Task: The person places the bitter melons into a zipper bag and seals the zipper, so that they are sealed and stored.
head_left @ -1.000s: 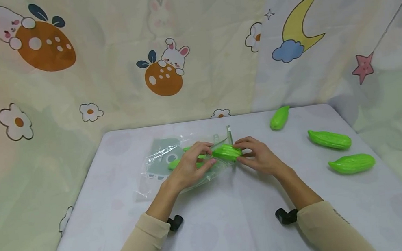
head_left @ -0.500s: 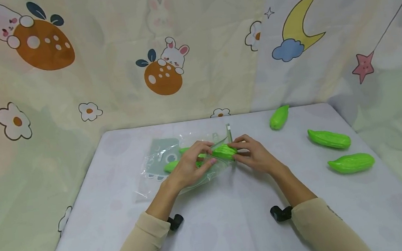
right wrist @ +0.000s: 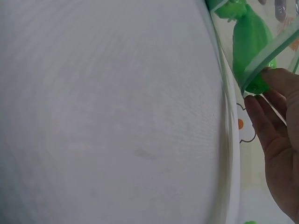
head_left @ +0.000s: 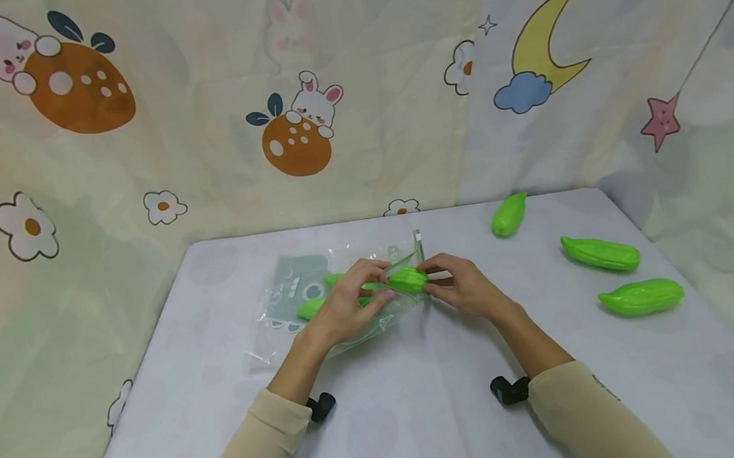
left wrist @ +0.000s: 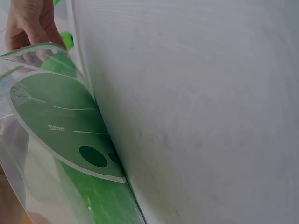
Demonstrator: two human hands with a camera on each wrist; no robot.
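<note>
A clear zip bag (head_left: 265, 348) with a pale green printed picture lies on the table, its mouth facing right. My left hand (head_left: 347, 298) pinches the edge of the bag's mouth and holds it apart. With thumb and fingertips my right hand (head_left: 463, 286) grips the blunt end of a bright green bitter melon (head_left: 406, 280), most of which is inside the mouth. Further in lie more bitter melons (head_left: 311, 308), partly hidden by my left hand. In the right wrist view the bag's rim crosses the held melon (right wrist: 250, 39) near my thumb.
On the right of the white-covered table (head_left: 401, 427) lie three loose bitter melons: one at the back edge (head_left: 510, 215), one further right (head_left: 601, 253) and one nearer (head_left: 643, 298). A printed cloth (head_left: 208, 126) hangs behind the table.
My right hand has moved left, pushing the bitter melon deeper into the bag. The melons inside have slid a little left. My left hand stays at the bag's mouth.
</note>
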